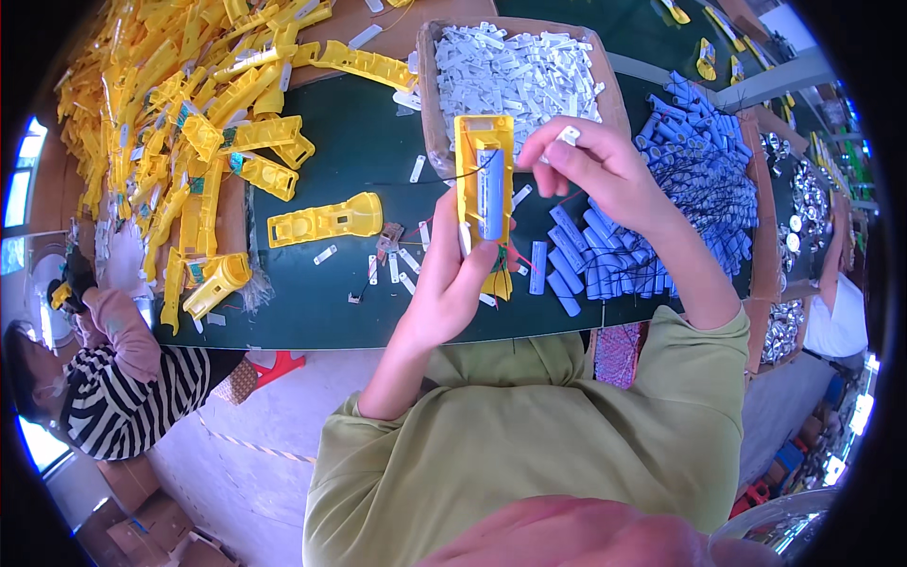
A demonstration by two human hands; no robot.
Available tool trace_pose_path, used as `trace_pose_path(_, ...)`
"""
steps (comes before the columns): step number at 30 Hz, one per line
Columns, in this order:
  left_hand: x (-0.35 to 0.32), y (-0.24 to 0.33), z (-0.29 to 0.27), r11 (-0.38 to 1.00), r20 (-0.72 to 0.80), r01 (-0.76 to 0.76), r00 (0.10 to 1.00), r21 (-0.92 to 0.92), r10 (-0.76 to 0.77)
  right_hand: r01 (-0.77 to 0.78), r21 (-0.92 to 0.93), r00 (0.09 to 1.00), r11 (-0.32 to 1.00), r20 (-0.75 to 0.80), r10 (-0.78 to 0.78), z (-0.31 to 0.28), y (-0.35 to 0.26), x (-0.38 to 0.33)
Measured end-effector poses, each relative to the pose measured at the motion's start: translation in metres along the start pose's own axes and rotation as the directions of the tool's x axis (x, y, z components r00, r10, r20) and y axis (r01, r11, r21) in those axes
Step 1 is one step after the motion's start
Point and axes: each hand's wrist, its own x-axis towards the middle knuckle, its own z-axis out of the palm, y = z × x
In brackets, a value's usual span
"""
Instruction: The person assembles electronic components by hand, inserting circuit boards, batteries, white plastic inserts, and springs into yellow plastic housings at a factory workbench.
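My left hand (448,274) grips a yellow plastic housing (467,142) upright over the table's near part, thumb along its lower end. Inside the housing lies a blue cylindrical battery (489,194), with a black wire trailing out to the left. To the right of the housing's upper part, my right hand (600,170) pinches a small white plastic piece (568,135) between thumb and fingertips. Another yellow housing (326,219) lies on the green table to the left. Small white pieces (408,259) and a little circuit board (389,238) are scattered between it and my left hand.
A cardboard box (430,104) of white pieces stands beyond my hands. Blue batteries with wires (699,189) are heaped at right, yellow housings (142,104) at left. A person in a striped top (142,392) works at far left; another person's arm (835,246) reaches over metal parts (803,203).
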Motion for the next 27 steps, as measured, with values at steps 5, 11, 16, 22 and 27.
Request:
trace_pose_path(5,-0.003,0.004,0.004,1.000,0.049,-0.006,0.999,-0.014,0.007,0.026,0.063,0.995,0.998,-0.096,-0.020,0.000,0.002,-0.009)
trace_pose_path(11,-0.003,0.001,0.005,0.999,0.014,0.013,1.000,0.046,-0.014,-0.044,0.199,0.996,0.979,-0.065,0.058,-0.001,0.002,-0.008)
trace_pose_path(16,-0.003,0.001,0.005,0.997,0.064,0.017,0.998,0.071,-0.021,0.073,-0.002,0.997,0.997,-0.018,-0.073,-0.008,0.007,-0.012)
trace_pose_path(22,0.000,-0.001,0.014,0.997,0.012,0.028,1.000,0.075,-0.029,-0.058,0.102,0.972,0.993,-0.222,0.080,0.003,0.008,-0.007)
trace_pose_path(27,-0.001,0.002,0.012,0.998,0.027,0.029,0.999,0.064,-0.031,0.140,0.275,0.965,0.951,-0.252,-0.070,0.010,0.007,-0.011)
